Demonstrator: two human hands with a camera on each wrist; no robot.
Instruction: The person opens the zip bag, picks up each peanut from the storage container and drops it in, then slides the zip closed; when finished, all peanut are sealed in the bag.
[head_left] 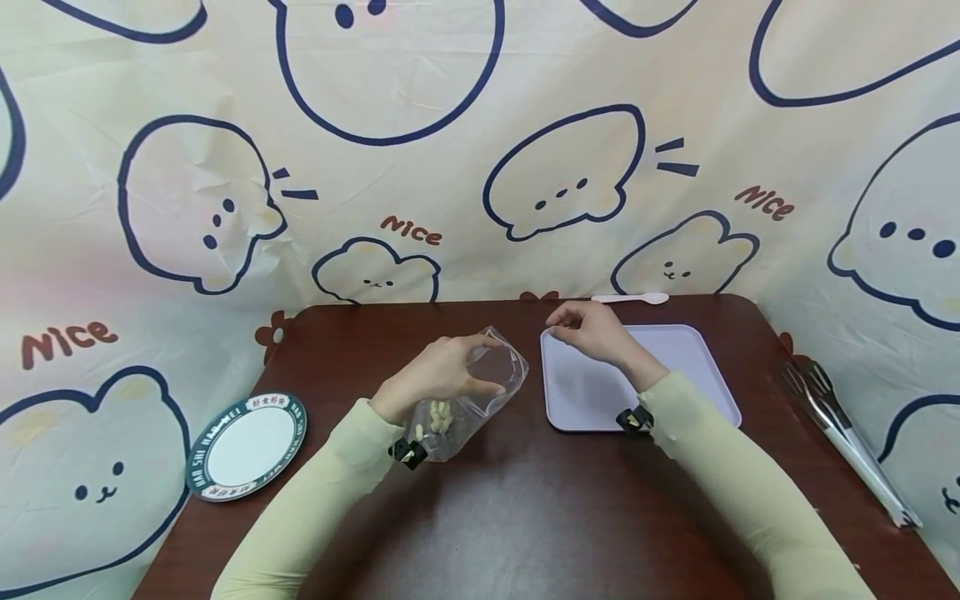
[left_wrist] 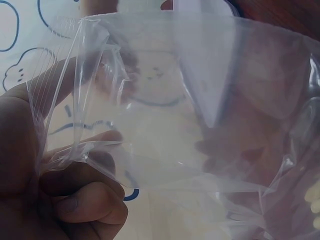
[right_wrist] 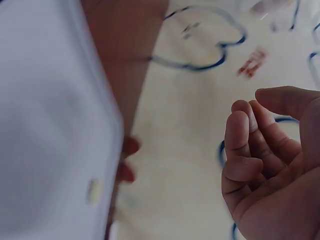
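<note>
My left hand (head_left: pixel 442 371) holds a clear plastic bag (head_left: pixel 480 421) at its mouth, thumb and fingers spread wide along the opening. Several pale yellow, nut-like pieces (head_left: pixel 440 417) lie low in the bag. In the left wrist view the film of the bag (left_wrist: pixel 165 150) fills most of the picture. My right hand (head_left: pixel 596 333) is above the back left part of a pale lilac tray (head_left: pixel 585 392). Its fingers are loosely bent and nothing shows between them in the right wrist view. One small pale piece (right_wrist: pixel 94 191) sits on the tray there.
A round plate with a green lettered rim (head_left: pixel 198 462) lies at the left table edge. Behind the tray, a pale spoon (head_left: pixel 637 297) rests at the back edge. Long metal tongs (head_left: pixel 855 446) lie along the right edge. A patterned cloth (head_left: pixel 465 192) hangs behind the brown table (head_left: pixel 480 533).
</note>
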